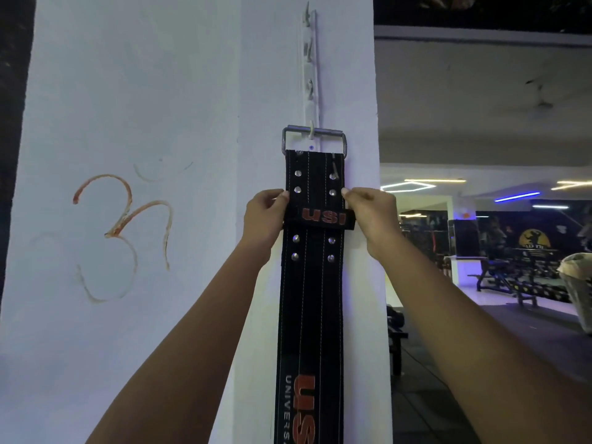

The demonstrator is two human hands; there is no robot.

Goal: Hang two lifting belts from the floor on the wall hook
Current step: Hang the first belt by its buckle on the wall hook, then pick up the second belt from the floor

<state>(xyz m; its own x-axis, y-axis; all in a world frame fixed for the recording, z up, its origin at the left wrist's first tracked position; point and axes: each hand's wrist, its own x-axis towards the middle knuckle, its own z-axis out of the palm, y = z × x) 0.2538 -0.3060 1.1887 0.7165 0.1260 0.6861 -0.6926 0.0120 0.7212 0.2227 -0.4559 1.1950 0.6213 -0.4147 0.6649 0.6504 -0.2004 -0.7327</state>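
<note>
Fingers of my left hand (266,216) and right hand (368,216) pinch the belt (312,283) edges; buckle (314,139) sits above them on the hook (310,131), strap hanging straight down.

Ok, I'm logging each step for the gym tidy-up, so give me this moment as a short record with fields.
belt: black lifting belt hangs flat against the white pillar
buckle: metal buckle sits over the lowest hook of the hook rail
left hand: pinches the belt's left edge
right hand: pinches the belt's right edge
second belt: not in view
upper hooks: bare
</note>
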